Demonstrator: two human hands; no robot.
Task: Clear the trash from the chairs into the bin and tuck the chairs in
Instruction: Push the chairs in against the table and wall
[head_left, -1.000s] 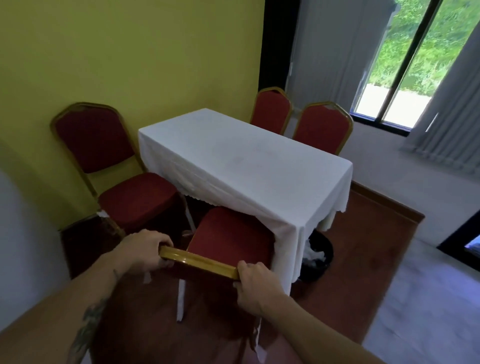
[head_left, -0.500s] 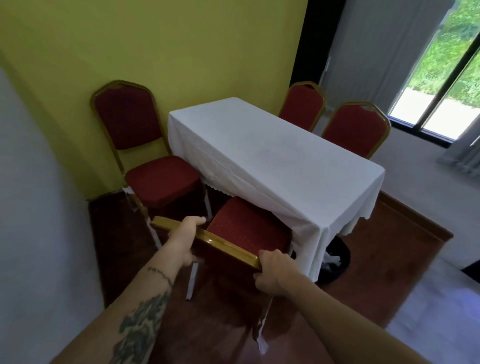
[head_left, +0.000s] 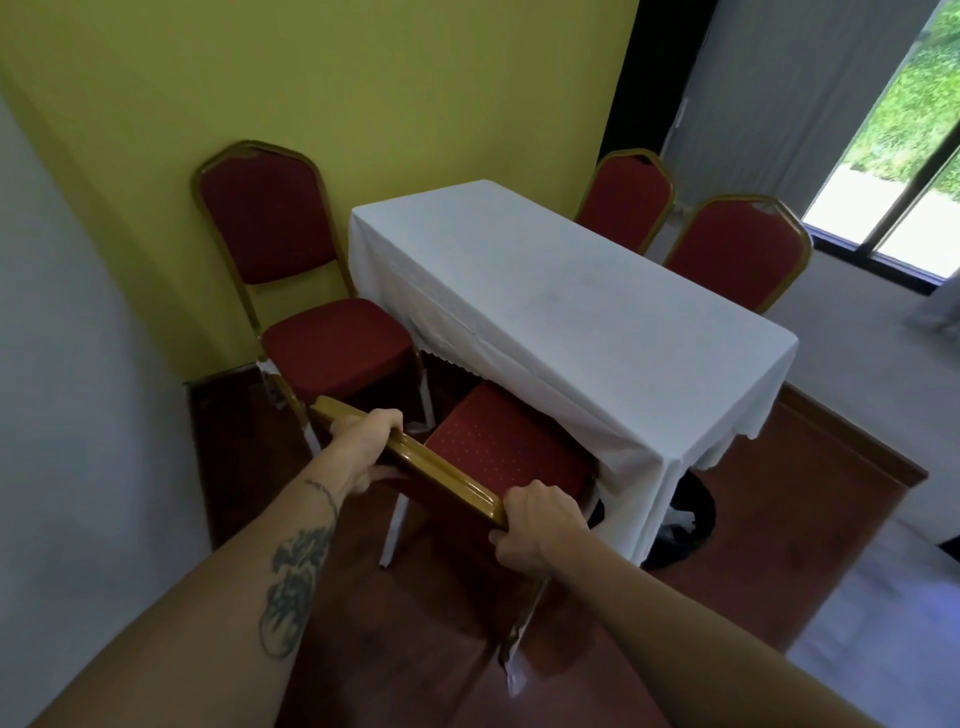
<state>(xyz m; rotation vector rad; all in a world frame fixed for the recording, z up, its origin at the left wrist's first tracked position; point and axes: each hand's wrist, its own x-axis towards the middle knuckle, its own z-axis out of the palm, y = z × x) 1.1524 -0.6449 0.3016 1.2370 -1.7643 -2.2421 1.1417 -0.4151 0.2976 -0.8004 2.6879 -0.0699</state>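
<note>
Hands at work on a tidy-up: the left hand (head_left: 363, 447) curls its fingers over the gold top rail (head_left: 431, 467) of the near chair (head_left: 509, 447), thumb underneath, while the right hand (head_left: 540, 530) wraps round the rail's right end. The chair's red seat points at the near end of the desk (head_left: 571, 312), and its front edge sits just under the hanging white cloth (head_left: 639, 467); most of the seat is out in the open, so this chair looks only partly tucked in. No trash shows on that seat, nor on the seat of the left chair (head_left: 332, 338), which stands beside the desk's left side by the yellow wall with its whole cushion exposed and appears to be waiting its turn. Two far chairs (head_left: 737, 249) stand close against the desk's far right side, backs upright; their seats are hidden behind the desk, so whether they are clean or fully pushed in cannot be told. The black bin (head_left: 685, 525) sits on the floor at the desk's near right corner, partly behind the cloth, with pale crumpled trash (head_left: 680, 517) inside. On this showing the clearing seems largely done, and the tucking is the work left: finish this chair, then the left one.
</note>
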